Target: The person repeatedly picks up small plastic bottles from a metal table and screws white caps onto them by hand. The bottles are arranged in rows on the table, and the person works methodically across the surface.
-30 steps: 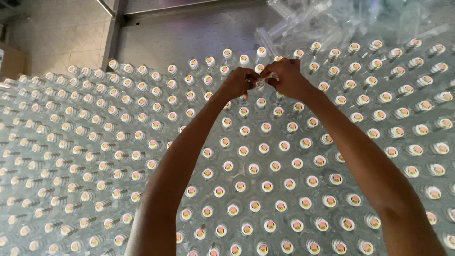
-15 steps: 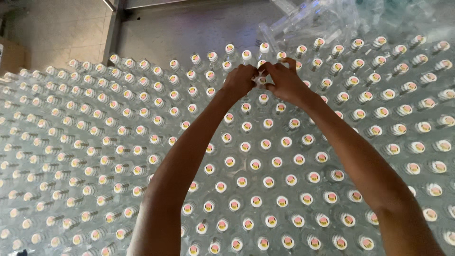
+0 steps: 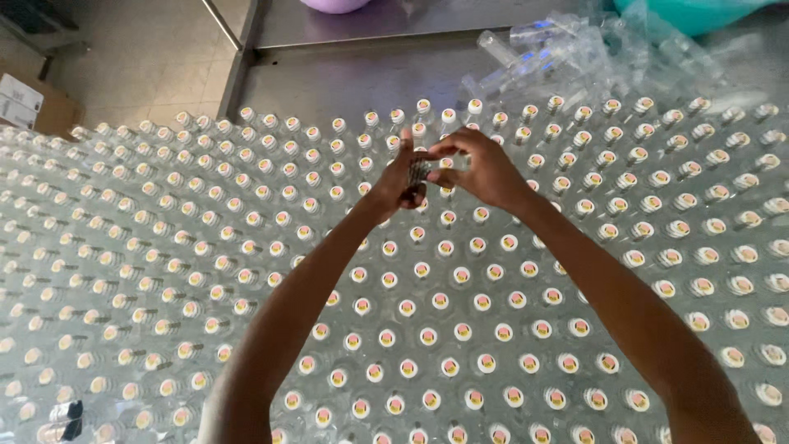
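A wide field of upright clear glass bottles point(image 3: 436, 300) with white caps fills the table. Both arms reach over them toward the far rows. My left hand point(image 3: 400, 179) grips a small dark ribbed cap point(image 3: 419, 172) between thumb and fingers. My right hand point(image 3: 481, 168) pinches the same cap and the bottle neck under it from the right. The two hands touch each other above a bottle in the third or fourth row from the far edge. The bottle's body is hidden under the hands.
Loose clear bottles lie in crumpled plastic wrap point(image 3: 559, 57) on the metal table point(image 3: 345, 78) beyond the rows. A table leg point(image 3: 238, 57) and tiled floor point(image 3: 140, 57) show at the upper left, with a cardboard box point(image 3: 33, 103) beside it.
The view tilted up, so the hands sit lower in the picture. The fingers have turned on the cap; the left hand's fingers now wrap it more from the side.
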